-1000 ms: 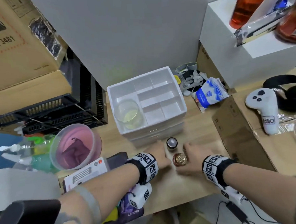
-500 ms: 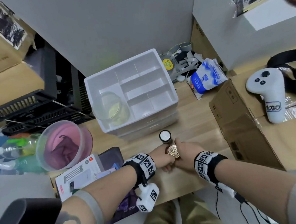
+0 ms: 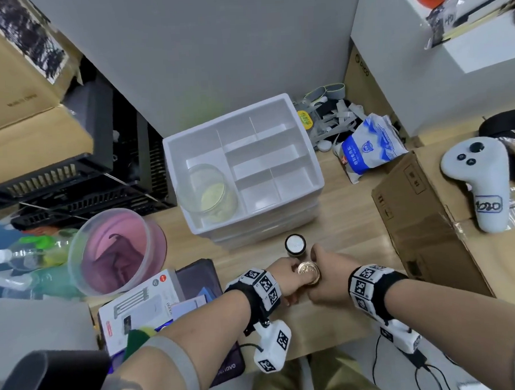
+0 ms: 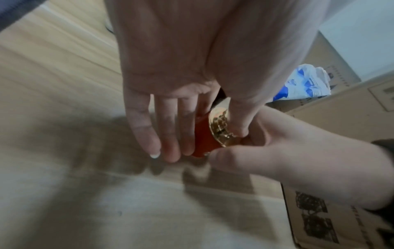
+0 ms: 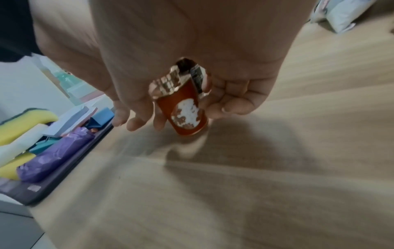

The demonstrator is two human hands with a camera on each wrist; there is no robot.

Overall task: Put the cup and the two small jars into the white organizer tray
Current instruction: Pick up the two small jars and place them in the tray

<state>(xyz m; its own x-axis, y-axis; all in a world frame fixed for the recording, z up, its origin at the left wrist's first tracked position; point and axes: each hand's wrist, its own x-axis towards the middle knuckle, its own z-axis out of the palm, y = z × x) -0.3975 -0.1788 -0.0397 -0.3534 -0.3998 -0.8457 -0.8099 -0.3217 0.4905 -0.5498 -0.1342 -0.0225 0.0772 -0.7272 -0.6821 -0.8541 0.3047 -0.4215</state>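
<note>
Wooden desk [image 3: 350, 219], crowded on every side, with both hands meeting at its near edge. Between them is the red jar [image 3: 308, 272] with a gold lid, lifted just clear of the wood. The left hand [image 3: 284, 278] has its fingers [image 4: 170, 134] laid along the jar's red side and its thumb on the gold lid. The right hand [image 3: 329, 276] comes in from the other side, thumb and curled fingers [image 5: 232, 107] closed round the same jar, so both hands grip it.

Just beyond the grip, nearly touching the right knuckles, the black jar [image 3: 295, 244] with a white top stands on the desk. Further out past that jar sits the white tray [image 3: 303, 124], divided into compartments; the cup [image 3: 207, 193], clear with yellowish contents, stands in the large compartment on the left side. Left of the hands are a pink tub [image 3: 117, 250], a white box [image 3: 137, 308] and a dark laptop [image 3: 201, 275]. Right of them is a cardboard box [image 3: 425, 239], and past it a white controller [image 3: 479, 183]
</note>
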